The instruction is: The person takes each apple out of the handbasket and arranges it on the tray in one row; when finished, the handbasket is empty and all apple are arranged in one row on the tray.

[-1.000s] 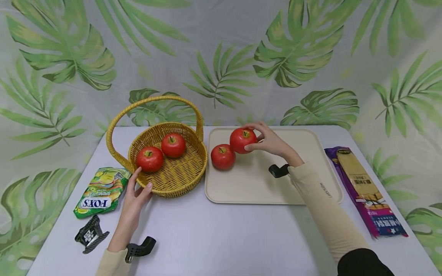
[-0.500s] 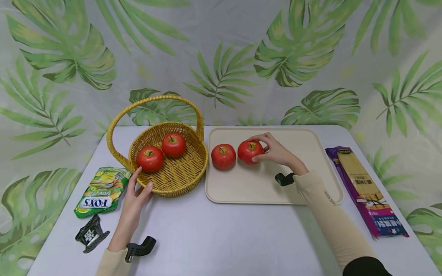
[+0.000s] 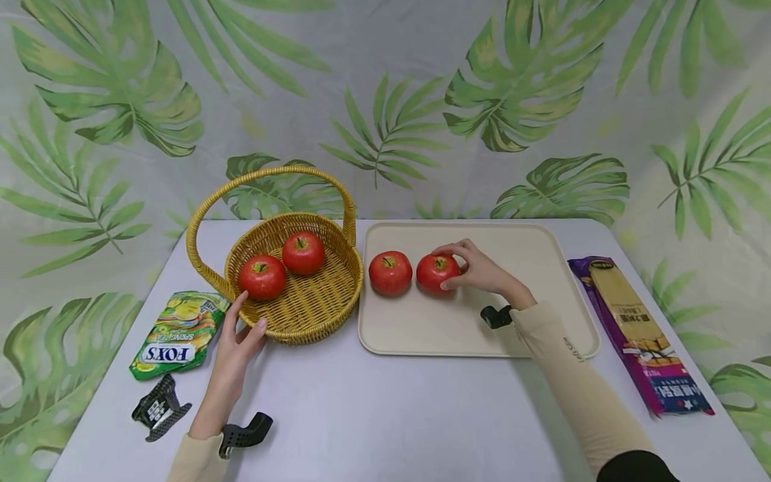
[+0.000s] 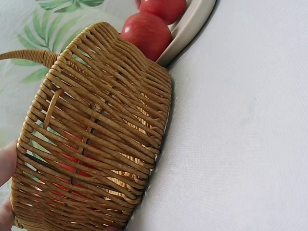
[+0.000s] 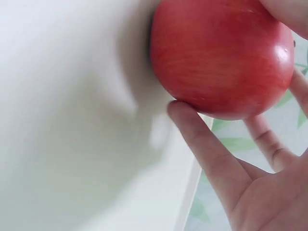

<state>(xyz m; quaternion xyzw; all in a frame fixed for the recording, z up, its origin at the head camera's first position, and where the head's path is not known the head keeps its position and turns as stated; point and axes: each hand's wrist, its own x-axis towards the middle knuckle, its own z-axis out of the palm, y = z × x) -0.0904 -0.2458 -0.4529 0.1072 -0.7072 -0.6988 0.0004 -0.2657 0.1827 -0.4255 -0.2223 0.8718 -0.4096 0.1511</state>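
Note:
My right hand [image 3: 480,271] holds a red apple [image 3: 432,273] down on the beige tray [image 3: 518,248], fingers and thumb around its sides. Seen from the right wrist, this apple [image 5: 221,57] rests against the tray surface with fingers curved about it. Just left of it on the tray sits another red apple [image 3: 390,273]. My left hand [image 3: 235,348] holds the near-left rim of a yellow wicker basket [image 3: 319,311]. Inside the basket lie two more apples, one left [image 3: 262,277] and one further back [image 3: 303,253]. The left wrist view shows the basket's woven side [image 4: 96,125] close up.
A green FOX'S candy bag [image 3: 177,335] lies left of the basket, with a small black packet [image 3: 160,408] nearer the front. Along the right edge of the white table [image 3: 385,415] is a purple snack package [image 3: 638,335]. The basket's tall handle [image 3: 271,172] arches up behind.
My right hand has lowered the apple onto the tray, shifting it right and nearer to me, apart from the other tray apple. My left hand and the basket have stayed put.

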